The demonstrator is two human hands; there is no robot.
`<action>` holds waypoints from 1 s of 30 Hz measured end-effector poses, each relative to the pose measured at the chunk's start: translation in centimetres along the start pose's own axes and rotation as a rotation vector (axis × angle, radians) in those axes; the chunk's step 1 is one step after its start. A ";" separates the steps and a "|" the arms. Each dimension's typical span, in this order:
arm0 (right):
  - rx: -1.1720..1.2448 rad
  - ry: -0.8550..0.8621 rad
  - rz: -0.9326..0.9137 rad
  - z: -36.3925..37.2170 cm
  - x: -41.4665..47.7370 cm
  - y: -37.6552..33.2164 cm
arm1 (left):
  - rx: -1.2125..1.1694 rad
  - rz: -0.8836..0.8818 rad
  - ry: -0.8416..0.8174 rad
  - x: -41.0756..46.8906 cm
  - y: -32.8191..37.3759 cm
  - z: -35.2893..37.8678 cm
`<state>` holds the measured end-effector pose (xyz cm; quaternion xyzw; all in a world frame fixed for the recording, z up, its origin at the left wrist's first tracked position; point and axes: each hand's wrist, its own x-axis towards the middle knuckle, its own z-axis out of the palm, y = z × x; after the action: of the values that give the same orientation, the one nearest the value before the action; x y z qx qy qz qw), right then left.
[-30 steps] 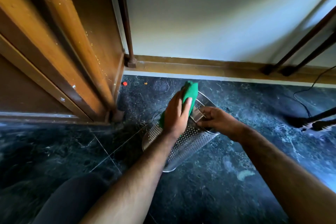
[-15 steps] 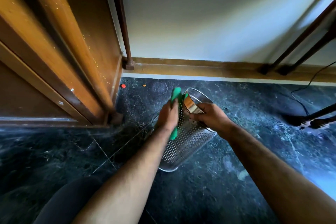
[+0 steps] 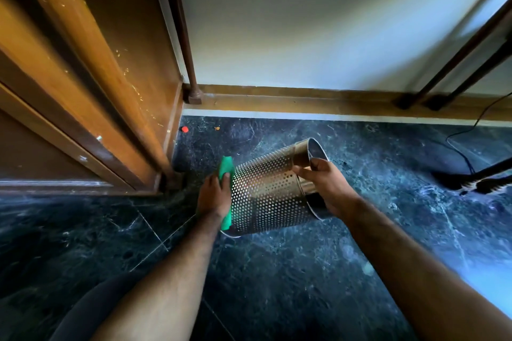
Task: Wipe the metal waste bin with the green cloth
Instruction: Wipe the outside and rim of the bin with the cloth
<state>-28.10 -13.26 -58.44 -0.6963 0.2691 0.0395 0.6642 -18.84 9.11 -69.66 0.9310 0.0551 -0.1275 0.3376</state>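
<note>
we see a dark marble floor (image 3: 277, 285), a wooden cabinet (image 3: 91, 86) on the left, a small red cap (image 3: 184, 129), and a black cable (image 3: 460, 147).

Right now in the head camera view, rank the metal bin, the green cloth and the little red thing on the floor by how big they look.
1. Metal bin, clearly largest.
2. Green cloth, partly hidden by the left hand.
3. Red thing, tiny, though farther away.

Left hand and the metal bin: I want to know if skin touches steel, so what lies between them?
In the head view, the green cloth lies between the left hand and the perforated metal bin.
</note>
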 end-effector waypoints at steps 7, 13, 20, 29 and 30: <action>-0.014 -0.197 -0.075 1.8 -1.2 -0.9 | -0.208 0.073 -0.224 -0.7 9.2 -1.6; -0.108 -0.377 0.016 -1.3 -1.6 -0.7 | -0.318 0.466 -0.119 -2.7 11.6 -1.0; -0.059 -0.084 0.023 -1.0 -1.5 -0.6 | -0.062 0.123 -0.109 -1.7 1.6 1.4; -0.239 -0.379 -0.072 -0.5 -2.0 -0.8 | -0.475 -0.172 -0.323 1.0 10.7 -0.9; -0.246 -0.405 -0.070 -0.7 -2.0 -0.8 | -0.498 -0.071 -0.286 0.0 12.4 -1.6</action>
<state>-29.68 -13.26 -56.77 -0.7587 0.0994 0.1877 0.6159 -16.13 0.63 -60.87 0.7894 0.0692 -0.2518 0.5555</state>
